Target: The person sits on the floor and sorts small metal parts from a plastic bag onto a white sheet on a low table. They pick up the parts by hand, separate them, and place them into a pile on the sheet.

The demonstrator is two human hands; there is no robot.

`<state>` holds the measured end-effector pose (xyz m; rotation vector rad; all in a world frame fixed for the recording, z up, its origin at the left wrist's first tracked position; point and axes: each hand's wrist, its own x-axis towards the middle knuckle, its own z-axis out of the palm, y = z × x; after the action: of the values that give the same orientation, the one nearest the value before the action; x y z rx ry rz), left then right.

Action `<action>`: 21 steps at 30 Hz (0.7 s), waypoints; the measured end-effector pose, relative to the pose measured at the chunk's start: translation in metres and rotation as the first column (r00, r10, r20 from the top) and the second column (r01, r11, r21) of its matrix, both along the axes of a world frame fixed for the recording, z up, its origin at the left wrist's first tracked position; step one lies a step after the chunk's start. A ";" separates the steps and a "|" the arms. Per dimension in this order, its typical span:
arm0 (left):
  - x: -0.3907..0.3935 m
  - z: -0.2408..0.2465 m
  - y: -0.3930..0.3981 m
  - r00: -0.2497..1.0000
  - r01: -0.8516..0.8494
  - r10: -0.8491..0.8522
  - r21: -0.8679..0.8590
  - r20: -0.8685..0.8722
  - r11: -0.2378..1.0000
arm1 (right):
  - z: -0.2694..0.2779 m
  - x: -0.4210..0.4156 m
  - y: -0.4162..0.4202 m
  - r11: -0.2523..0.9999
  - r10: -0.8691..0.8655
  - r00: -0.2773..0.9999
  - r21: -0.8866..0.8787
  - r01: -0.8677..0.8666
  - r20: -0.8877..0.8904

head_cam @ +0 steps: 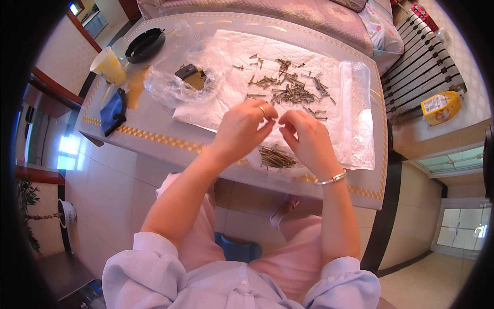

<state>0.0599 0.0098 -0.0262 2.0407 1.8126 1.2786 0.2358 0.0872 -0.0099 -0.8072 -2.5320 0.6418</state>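
My left hand (244,125), a gold ring on one finger, hovers over the near side of a white sheet (320,143). Close to its fingertips are those of my right hand (308,135), with a silver bangle at the wrist. Both hands have thumb and fingers bent towards each other; whether anything small sits between them is too fine to tell. Just beyond lies a loose heap of metal screws (295,92), with several strays around it. Below the hands, a denser bundle of screws (278,157) rests in clear plastic at the table's near edge.
A crumpled clear plastic bag (162,90) surrounds a black object (186,71) on the left. Farther left are a black ashtray (145,45), a paper cup (109,66) and a blue cloth item (114,112). Folded clear plastic (357,116) lies along the table's (154,135) right side.
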 end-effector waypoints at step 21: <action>-0.076 -0.049 0.065 0.968 -0.250 0.232 -0.321 -0.095 0.913 | -0.068 -0.085 0.068 0.959 -0.121 0.993 0.257 0.120 -0.011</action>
<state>-0.0156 0.0753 -0.0749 1.7300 2.1868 0.8909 0.1507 0.1554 -0.0782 -0.8592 -2.4789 0.2634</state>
